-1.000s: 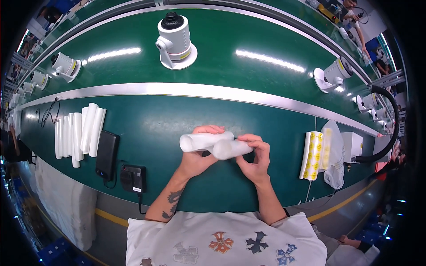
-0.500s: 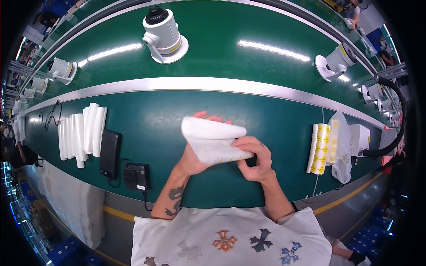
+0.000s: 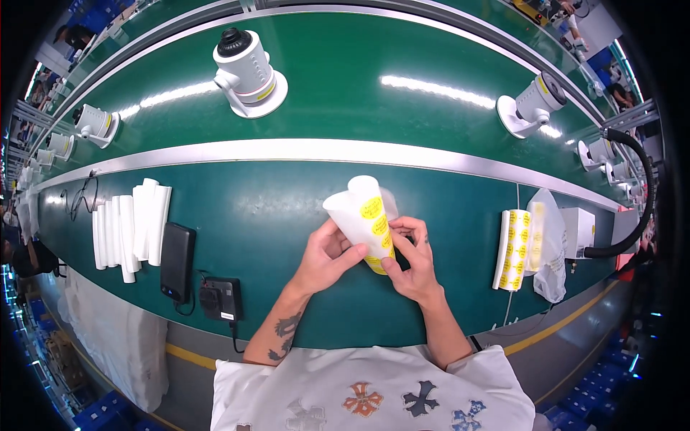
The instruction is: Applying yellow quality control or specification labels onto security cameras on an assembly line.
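At far left, below the edge of the dark green surface, a big pale plastic-covered bulk near the floor's yellow stripe. On the surface itself, toward the back, a thin black cable in loose loops; then a row of slim white tubes, side by side, some overlapping. Just right of these, a flat black rectangular pack like a power bank, and near it, a smaller square black device with a black lead running off the near edge. Farther back, beyond a pale metal rail, on a glossy green belt, a white cylindrical camera with a black top on a round base. Around the middle, above the surface, the left hand, half closed, with thumb in front and fingers curled behind the lower left of a loosely rolled white sheet, tilted, with yellow oval labels down the right part. At that part's lower right edge, the right hand, also partly closed, with thumb and fingertips pinching the sheet. Farther right, well apart, a white roll with yellow labels; just beside it, a crumpled translucent bag; then a white box, with a thick black hose curving down toward it.
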